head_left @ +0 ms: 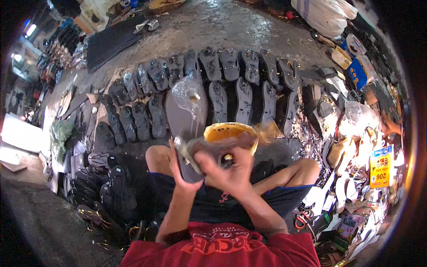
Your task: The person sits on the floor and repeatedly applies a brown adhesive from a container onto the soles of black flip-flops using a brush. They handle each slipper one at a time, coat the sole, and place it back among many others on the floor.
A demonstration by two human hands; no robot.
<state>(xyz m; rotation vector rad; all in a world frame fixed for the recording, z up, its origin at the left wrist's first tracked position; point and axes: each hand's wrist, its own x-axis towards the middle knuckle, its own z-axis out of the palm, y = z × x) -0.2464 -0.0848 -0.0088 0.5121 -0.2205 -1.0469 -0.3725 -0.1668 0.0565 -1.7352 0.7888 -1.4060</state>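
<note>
My left hand (179, 172) grips the near end of a long grey sandal sole (180, 111), with fingers along its left edge. A glossy wet-looking patch covers the sole's far part. My right hand (232, 172) is closed and smeared by motion over the sole's near end. Its fingers are curled around something blurred that I cannot make out. Just beyond the right hand stands a yellow tub (233, 125) with a crusted rim and orange inside. Past the tub, dark soles (243, 100) lie in rows on the floor, several with shiny coated tops.
Dark shoe parts (118, 180) are piled beside my left knee. On the right lie scraps, red-handled scissors (304, 219), a yellow-and-blue can (381, 167) and a blue box (357, 73). A white sack (327, 18) sits at the far right; a black sheet (113, 42) lies far left.
</note>
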